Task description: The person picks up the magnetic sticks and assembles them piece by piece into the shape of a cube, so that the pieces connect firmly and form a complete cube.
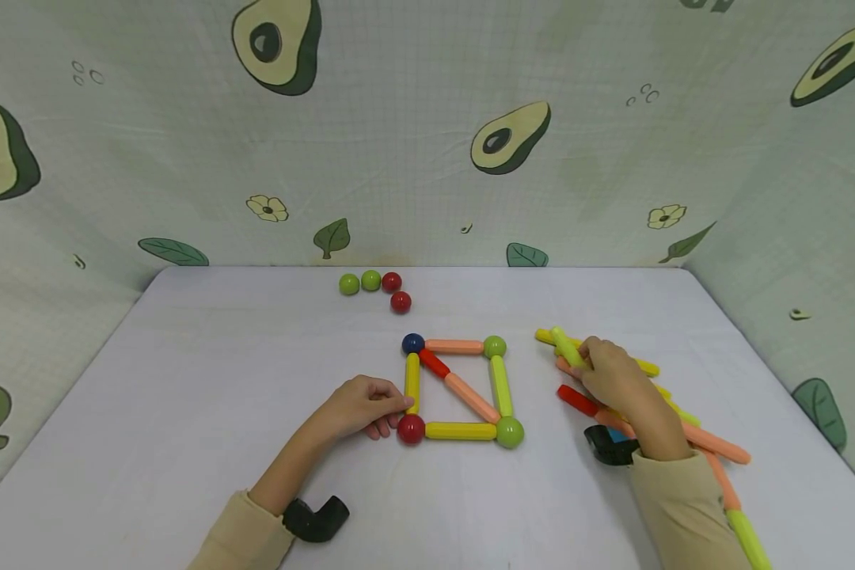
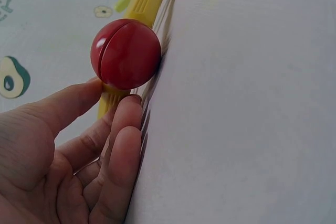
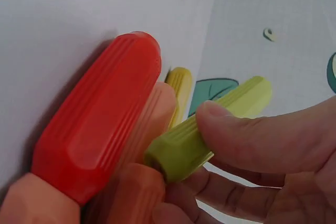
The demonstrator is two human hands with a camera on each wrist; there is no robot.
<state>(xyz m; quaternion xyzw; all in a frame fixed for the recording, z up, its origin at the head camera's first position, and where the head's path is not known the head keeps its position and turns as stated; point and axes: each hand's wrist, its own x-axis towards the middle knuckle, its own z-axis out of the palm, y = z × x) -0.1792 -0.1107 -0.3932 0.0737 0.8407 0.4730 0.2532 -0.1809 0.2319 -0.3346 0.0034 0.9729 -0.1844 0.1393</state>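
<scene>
Take the red corner ball [image 1: 411, 429] as your mark. The lime-green rod [image 3: 244, 98] is well to its right and farther back, pinched in your right hand [image 1: 613, 374] over the loose rods [image 1: 716, 441]. To make this pick well, you should probably draw the rod up first, because its lower end sits close to a peach rod [image 3: 136, 195]; whether the two touch, you cannot tell. A sideways pull could drag the red rod [image 3: 100, 114] along.

Your right thumb presses on the rod's upper side, the fingers bent beneath, and the rod tilts. Your left hand [image 1: 362, 404] is just left of the red corner ball, low by the table [image 1: 185, 380], thumb and forefinger pinching the yellow rod [image 1: 412, 380] that runs back from that ball. Its other fingers bend toward the palm. That hold likely steadies the corner, so squeeze gently.
</scene>
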